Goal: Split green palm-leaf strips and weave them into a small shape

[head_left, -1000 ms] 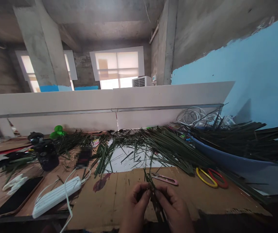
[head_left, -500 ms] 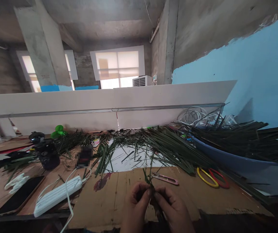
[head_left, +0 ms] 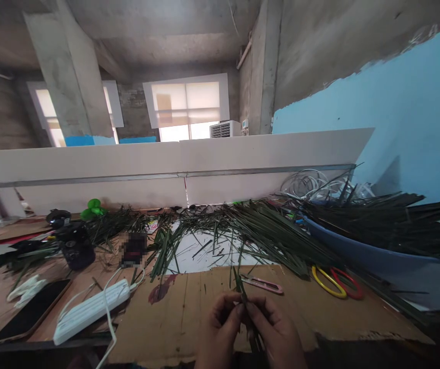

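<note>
Concrete pillars [head_left: 66,72] and a blue-painted wall [head_left: 377,113] rise behind a white partition [head_left: 166,171], and the work spreads around one landmark, a torn brown cardboard sheet [head_left: 158,323] laid on a wooden bench. At the near edge of the sheet, the left hand [head_left: 220,328] and right hand [head_left: 276,328] face each other with fingers curled inward, their thumbs and fingertips pinching thin, stiff dark green palm-leaf strips [head_left: 243,294] between them. The hands sit close together, though not pressed flat. The strips poke up above the pinch, and their lower ends trail down past the fingers over the sheet. On the sheet, just right of the hands, lies a pink-handled thread snipper [head_left: 262,285], with yellow-and-red-handled scissors [head_left: 337,283] farther right. Beyond the far edge of the sheet, a loose heap of long leaf strips [head_left: 270,230] sprawls across a white paper [head_left: 200,253], and a blue plastic basin [head_left: 358,251] beyond its right corner holds more. Left of the sheet lie a white power strip [head_left: 91,311] and a black phone [head_left: 31,310].
</note>
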{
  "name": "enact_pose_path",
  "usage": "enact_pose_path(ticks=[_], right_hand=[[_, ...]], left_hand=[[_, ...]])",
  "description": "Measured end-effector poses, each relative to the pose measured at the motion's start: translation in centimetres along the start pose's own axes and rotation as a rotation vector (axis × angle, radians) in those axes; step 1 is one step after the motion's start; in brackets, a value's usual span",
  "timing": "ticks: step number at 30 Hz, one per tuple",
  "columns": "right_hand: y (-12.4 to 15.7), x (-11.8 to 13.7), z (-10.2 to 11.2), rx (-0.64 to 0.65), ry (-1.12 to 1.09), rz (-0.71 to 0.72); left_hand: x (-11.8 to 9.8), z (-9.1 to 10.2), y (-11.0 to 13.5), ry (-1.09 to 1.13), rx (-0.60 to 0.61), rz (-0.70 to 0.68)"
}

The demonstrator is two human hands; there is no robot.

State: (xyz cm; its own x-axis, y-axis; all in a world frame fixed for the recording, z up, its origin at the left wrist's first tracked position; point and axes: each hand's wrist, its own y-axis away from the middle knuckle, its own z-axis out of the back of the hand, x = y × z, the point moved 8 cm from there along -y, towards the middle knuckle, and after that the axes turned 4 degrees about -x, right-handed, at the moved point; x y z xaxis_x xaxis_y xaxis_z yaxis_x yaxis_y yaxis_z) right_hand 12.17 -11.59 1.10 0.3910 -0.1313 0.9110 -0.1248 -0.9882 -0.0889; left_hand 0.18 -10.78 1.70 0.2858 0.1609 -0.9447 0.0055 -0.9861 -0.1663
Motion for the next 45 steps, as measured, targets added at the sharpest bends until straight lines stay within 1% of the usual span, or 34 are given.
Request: enact_pose_path(ticks=[3, 5, 9, 13, 18, 22, 25, 29, 36, 39, 45], right_hand=[[0.1, 0.0, 0.3, -0.054, -0.014, 0.002], [0.0, -0.1, 0.3, -0.065, -0.019, -0.001], [-0.2, -0.3, 0.1, -0.003, -0.015, -0.005], [-0.4, -0.4, 0.4, -0.002, -0.008, -0.007], [-0.3, 0.1, 0.0, 0.047, 0.020, -0.002], [0.0, 0.4, -0.1, 0.069, 0.054, 0.019], [0.0, 0.4, -0.3, 0.107, 0.080, 0.029], [0.0, 0.4, -0.5, 0.157, 0.114, 0.001], [-0.2, 0.1, -0.5, 0.141, 0.096, -0.072], [-0.3, -0.1, -0.4, 0.110, 0.056, -0.093], [-0.4, -0.4, -0.2, 0.072, 0.007, -0.094]], left_hand=[[0.4, 0.3, 0.0, -0.016, -0.002, -0.015], [0.6, 0.6, 0.0, -0.042, -0.005, -0.017], [0.7, 0.8, 0.0, -0.072, -0.013, 0.003], [0.7, 0.7, 0.0, -0.064, -0.012, 0.036], [-0.3, 0.6, 0.1, -0.091, 0.002, 0.026], [-1.5, 0.0, 0.1, -0.093, 0.023, -0.002], [-2.1, -0.1, 0.0, -0.090, -0.005, -0.031], [-2.1, 0.3, -0.1, -0.085, -0.068, -0.029], [-1.1, 1.1, -0.2, 0.004, -0.160, -0.064], [-0.9, 1.1, -0.2, 0.000, -0.147, -0.042], [-1.0, 1.1, -0.1, -0.003, -0.102, -0.028]])
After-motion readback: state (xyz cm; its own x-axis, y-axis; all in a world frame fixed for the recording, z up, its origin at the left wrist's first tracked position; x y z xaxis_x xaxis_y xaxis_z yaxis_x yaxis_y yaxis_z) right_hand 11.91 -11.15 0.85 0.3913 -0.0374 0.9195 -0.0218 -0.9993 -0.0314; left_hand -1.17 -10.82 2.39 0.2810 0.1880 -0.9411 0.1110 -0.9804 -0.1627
